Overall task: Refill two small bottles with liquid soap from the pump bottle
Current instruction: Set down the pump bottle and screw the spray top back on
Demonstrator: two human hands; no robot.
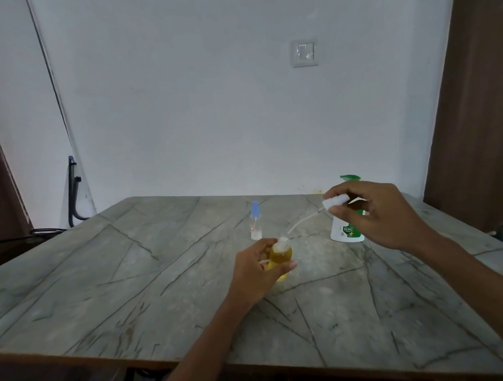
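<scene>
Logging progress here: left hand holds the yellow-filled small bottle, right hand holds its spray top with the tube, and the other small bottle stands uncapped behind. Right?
One slip: the head view shows the other small bottle with its blue cap on, not uncapped. The rest holds: left hand holds the yellow-filled bottle, right hand the spray top with its tube.

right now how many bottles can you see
3: the yellow small bottle in the left hand, the blue-capped small bottle standing behind it, and the pump bottle partly hidden behind the right hand, which holds a spray cap.
</scene>
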